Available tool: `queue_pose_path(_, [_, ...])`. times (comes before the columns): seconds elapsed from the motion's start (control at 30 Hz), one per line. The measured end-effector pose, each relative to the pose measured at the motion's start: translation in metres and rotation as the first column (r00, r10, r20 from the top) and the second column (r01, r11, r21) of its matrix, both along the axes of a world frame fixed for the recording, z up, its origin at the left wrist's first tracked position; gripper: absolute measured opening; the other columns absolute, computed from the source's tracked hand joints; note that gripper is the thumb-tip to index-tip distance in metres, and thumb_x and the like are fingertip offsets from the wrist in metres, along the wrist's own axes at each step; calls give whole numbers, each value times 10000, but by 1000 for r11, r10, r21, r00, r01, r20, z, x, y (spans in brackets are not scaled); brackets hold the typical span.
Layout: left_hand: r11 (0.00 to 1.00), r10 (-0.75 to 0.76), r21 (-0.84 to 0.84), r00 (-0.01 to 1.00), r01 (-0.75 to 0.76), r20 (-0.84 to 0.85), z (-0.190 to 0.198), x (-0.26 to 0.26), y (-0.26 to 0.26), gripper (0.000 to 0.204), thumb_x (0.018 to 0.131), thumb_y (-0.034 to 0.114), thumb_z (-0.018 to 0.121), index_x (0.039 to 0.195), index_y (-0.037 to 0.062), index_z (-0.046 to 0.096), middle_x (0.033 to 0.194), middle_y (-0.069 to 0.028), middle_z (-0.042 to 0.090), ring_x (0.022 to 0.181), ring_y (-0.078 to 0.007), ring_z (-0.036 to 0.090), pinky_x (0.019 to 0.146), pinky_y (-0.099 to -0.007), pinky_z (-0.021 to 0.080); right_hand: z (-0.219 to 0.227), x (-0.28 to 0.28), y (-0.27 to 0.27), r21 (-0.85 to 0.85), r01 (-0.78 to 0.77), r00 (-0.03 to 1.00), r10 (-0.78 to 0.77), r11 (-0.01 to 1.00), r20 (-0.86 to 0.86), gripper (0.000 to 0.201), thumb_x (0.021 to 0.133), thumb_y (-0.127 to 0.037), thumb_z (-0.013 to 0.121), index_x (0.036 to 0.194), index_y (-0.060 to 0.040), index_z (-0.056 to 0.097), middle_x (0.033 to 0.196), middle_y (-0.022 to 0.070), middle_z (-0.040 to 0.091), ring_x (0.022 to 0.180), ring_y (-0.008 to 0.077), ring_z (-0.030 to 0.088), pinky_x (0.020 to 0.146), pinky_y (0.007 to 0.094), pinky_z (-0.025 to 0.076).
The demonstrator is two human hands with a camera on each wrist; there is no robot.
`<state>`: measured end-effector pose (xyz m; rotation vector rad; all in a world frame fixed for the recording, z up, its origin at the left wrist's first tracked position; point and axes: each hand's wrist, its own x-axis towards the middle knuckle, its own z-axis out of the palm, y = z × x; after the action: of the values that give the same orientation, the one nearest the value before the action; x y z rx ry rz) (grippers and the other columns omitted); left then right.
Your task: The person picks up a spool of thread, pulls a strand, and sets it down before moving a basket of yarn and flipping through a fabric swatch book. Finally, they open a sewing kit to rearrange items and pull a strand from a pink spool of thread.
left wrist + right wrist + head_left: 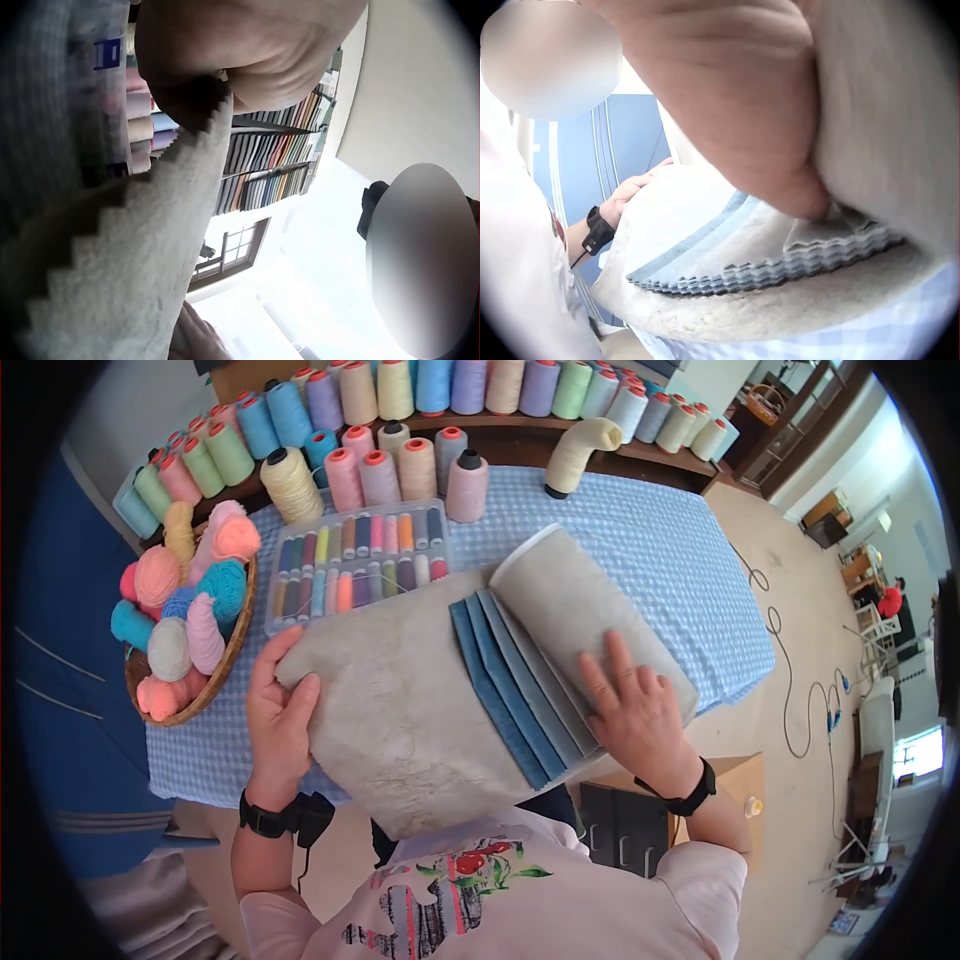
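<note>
One grey fabric [390,660], held at both sides above the checked-cloth table [690,560]

The grey fabric lies opened out over the table's near edge, just in front of the person's printed pale shirt [420,920], with blue and grey strips [505,690] layered across its middle. At the fabric's left edge, the left grip [283,705] is clamped on the material, thumb on top and fingers beneath; the left wrist view shows that edge cut in zigzags. At its right, the right grip [632,705] holds the folded-over flap, fingers spread on top; the right wrist view shows the thumb underneath, beside the strips.

Just beyond the fabric sits a clear case [447,535] with two rows of small spools [390,535]. Left of the fabric stands a wicker basket [233,650] of yarn balls [157,577]. Farther beyond it, large thread cones [378,475] stand on the table, and more line a curved wooden shelf [655,458].
</note>
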<state>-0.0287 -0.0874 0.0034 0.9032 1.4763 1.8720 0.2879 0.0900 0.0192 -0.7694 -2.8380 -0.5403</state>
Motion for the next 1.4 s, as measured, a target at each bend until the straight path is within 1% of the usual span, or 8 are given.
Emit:
queue_pose_path(0.43, [975, 184, -98, 974, -198, -132, -18, -21, -25, 413, 807, -86, 491, 1200, 37, 529, 1046, -43, 590, 908, -135, 545, 783, -273, 439, 23, 0, -3, -276, -75, 994, 48, 958, -103, 624, 611, -170, 750, 1202, -86, 568, 1307, 146, 482, 831, 263, 554, 757, 357, 484])
queue_pose_path(0.5, [950, 219, 111, 373, -291, -902, -8, -20, -25, 321, 733, -55, 592, 1035, 49, 625, 948, -55, 608, 841, -206, 552, 751, -332, 431, 19, 1, -14, -342, -177, 975, 118, 923, -186, 583, 651, -164, 742, 1199, -74, 564, 1260, 148, 512, 837, 260, 567, 748, 353, 488])
queue_pose_path(0.6, [972, 182, 164, 99, -166, -978, 10, 3, -28, 271, 664, 27, 660, 933, 62, 650, 915, -57, 605, 807, -260, 544, 754, -392, 418, 17, -6, -36, -787, -248, 958, 25, 565, -284, 498, 754, -167, 706, 1209, -48, 543, 1172, 143, 565, 858, 222, 587, 729, 330, 493])
queue_pose_path(0.63, [992, 117, 108, 134, -69, -984, 9, 8, -30, 270, 663, 55, 662, 932, 67, 650, 917, -44, 602, 810, -242, 546, 752, -381, 428, 16, -10, -42, -974, -194, 971, -122, 115, -208, 456, 816, -177, 678, 1223, -34, 527, 1131, 136, 587, 872, 186, 595, 717, 310, 494])
queue_pose_path(0.73, [991, 6, 30, 182, 129, -983, 4, 31, -26, 258, 663, 80, 655, 920, 68, 649, 912, -31, 594, 799, -215, 545, 720, -351, 446, -12, -44, -54, -750, -439, 881, -400, -495, -252, 398, 917, -216, 574, 1234, 12, 498, 1089, 100, 604, 883, 113, 582, 723, 266, 487])
queue_pose_path(1.2, [962, -209, -118, 382, 248, -900, -20, 55, -18, 418, 726, 97, 724, 1101, 19, 557, 1074, -104, 544, 991, -285, 541, 812, -369, 462, -55, -94, -61, -170, -684, 704, -703, -709, 101, 348, 927, -43, 486, 1266, 18, 440, 1229, 145, 535, 1131, 277, 542, 989, 424, 432])
queue_pose_path(1.3, [963, -209, -242, 902, 121, -378, -26, 61, -20, 327, 796, 59, 681, 1096, -6, 567, 1006, -131, 575, 868, -201, 587, 702, -286, 485, -59, -93, -60, -130, -675, 725, -685, -726, 62, 393, 910, -24, 504, 1291, 11, 415, 1251, 144, 522, 1143, 271, 535, 1001, 430, 422])
queue_pose_path(1.4, [883, -334, -428, 898, 192, -287, -32, 52, -25, 182, 818, 75, 673, 967, -1, 600, 812, -93, 601, 691, -137, 575, 600, -256, 463, -59, -93, -62, -176, -697, 699, -713, -695, 50, 435, 882, -34, 557, 1294, 1, 423, 1250, 148, 526, 1149, 279, 532, 1008, 452, 414])
